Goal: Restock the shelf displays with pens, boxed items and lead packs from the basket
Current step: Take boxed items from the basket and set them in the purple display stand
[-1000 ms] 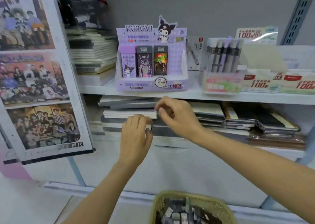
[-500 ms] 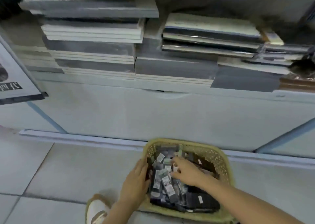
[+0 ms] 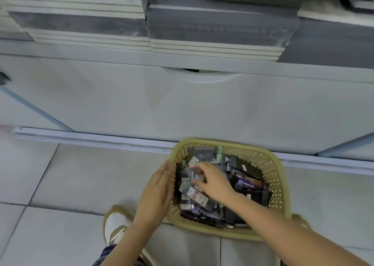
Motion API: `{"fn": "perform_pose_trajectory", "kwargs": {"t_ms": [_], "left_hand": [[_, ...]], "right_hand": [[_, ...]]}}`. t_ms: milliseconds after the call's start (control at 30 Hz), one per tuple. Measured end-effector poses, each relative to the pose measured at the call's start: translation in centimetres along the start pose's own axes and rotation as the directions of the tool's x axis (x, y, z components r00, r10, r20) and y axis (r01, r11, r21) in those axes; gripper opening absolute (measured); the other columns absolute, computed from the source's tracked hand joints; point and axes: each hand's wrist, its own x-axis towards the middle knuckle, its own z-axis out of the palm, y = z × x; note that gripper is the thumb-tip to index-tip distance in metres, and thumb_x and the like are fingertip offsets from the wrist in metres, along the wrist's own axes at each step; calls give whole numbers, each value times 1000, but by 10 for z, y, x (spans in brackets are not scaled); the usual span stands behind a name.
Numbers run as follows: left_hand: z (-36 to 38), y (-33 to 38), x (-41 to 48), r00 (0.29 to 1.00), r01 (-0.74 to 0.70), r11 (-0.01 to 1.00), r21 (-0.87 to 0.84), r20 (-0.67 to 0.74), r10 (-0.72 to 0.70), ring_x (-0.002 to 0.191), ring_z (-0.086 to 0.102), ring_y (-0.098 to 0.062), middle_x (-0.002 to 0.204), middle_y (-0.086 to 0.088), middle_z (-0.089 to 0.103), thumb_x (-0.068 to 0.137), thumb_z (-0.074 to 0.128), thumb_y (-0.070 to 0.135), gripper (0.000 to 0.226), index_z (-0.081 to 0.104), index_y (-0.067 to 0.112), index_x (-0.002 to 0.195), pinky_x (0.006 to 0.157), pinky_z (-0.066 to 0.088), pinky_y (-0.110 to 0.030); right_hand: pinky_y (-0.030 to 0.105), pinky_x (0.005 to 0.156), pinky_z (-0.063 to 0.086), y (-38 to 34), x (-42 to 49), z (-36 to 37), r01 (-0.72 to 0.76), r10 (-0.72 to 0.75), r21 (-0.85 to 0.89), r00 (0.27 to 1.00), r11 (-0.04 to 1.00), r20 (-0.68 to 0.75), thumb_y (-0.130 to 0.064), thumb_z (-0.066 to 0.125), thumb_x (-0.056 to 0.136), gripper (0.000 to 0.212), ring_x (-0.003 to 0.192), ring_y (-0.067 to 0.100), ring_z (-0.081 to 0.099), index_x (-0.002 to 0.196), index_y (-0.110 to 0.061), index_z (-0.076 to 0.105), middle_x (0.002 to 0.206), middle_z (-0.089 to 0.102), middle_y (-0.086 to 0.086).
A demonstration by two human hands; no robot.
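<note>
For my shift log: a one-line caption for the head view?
Right hand reaches among packs in the floor basket; left hand rests against its outer wall.

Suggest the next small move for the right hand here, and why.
Probably close the right hand on one of the packs under its fingertips and lift it out: that hand reaches into the basket, no pack is raised, and the left hand lies flat against the basket's outer wall.
</note>
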Motion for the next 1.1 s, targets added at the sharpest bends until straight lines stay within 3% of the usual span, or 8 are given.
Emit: {"fn": "perform_pose_trajectory", "kwargs": {"t_ms": [133,333,567,733,800,900,1000,1100], "left_hand": [[-1,-1,-1,999,6,1000,4,41,-7,142,33,-12,156,5,29,99,50,11,55,30,15,151,118,28,-32],[-1,-5,-1,1000,10,1000,-6,22,-9,141,37,-13,155,6,34,100,50,13,49,40,17,147,115,33,-39],[-3,-7,3,999,37,999,-1,-5,-37,131,47,-15,147,5,47,99,54,14,37,56,15,136,110,35,-29],[-3,13,9,995,37,998,-54,-90,-42,119,52,-19,128,-2,60,96,57,15,29,62,14,125,99,43,-33],[-1,32,13,973,232,899,-371,68,-222,108,61,-14,117,2,66,95,61,26,32,58,22,126,93,49,-33],[6,59,17,878,478,545,-689,376,-295,89,71,-24,97,-9,74,91,67,22,26,61,16,115,81,59,-39],[12,70,13,887,461,506,-729,398,-236,69,68,-25,80,-15,71,93,62,11,17,61,3,109,66,58,-35],[16,65,3,892,451,553,-700,347,-288,67,65,-29,76,-14,70,93,62,7,14,61,1,105,68,58,-41]], "right_hand": [[23,88,44,-24,23,6,-10,-9,177,994,984,106,-22,63,92,55,103,6,54,141,-20,39,137,51,-4],[37,107,40,-30,26,32,-132,90,305,985,943,149,-20,73,85,63,125,19,48,137,-11,40,136,48,4],[26,83,46,-22,25,22,-91,74,197,993,976,95,-21,72,83,32,100,15,56,110,-15,56,112,57,-1],[24,86,52,-16,17,-20,-128,129,451,991,883,29,-8,68,87,22,97,8,63,103,-18,57,106,64,-6],[27,87,54,-18,9,-39,-104,91,539,995,836,50,-7,69,87,23,98,12,67,105,-18,59,108,67,-3],[31,86,56,-20,-7,-58,-66,6,602,995,795,100,-6,69,87,26,99,19,68,110,-14,59,112,68,1],[25,75,57,-17,-29,-68,-48,-6,591,996,806,89,-12,66,91,25,90,14,69,114,-9,58,108,67,0],[24,81,52,-3,-51,-66,-26,12,258,998,966,54,-26,67,90,27,93,13,65,113,-16,59,104,67,-1]]}}
